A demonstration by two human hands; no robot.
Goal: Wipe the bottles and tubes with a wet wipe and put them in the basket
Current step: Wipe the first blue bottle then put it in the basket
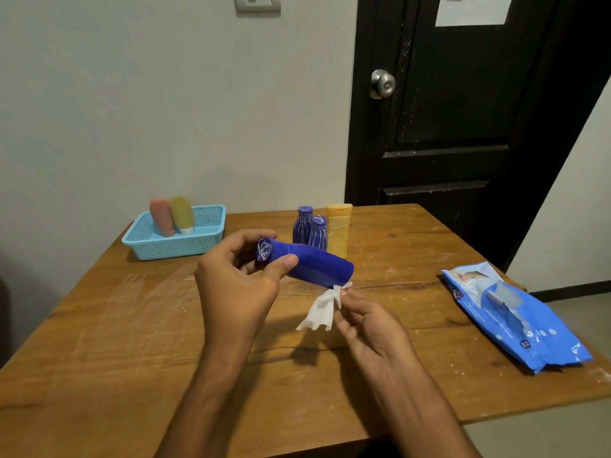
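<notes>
The left hand grips a blue bottle by its cap end, thumb and fingers curled round it, holding it on its side above the wooden table. Just below the bottle's far end, the right hand pinches a white wet wipe, which touches the bottle's base. Beyond the held bottle stand two smaller blue bottles and a yellow bottle; farther left of the grip the light-blue basket holds a pink tube and a yellow-green tube, and the wipes packet lies to the right.
</notes>
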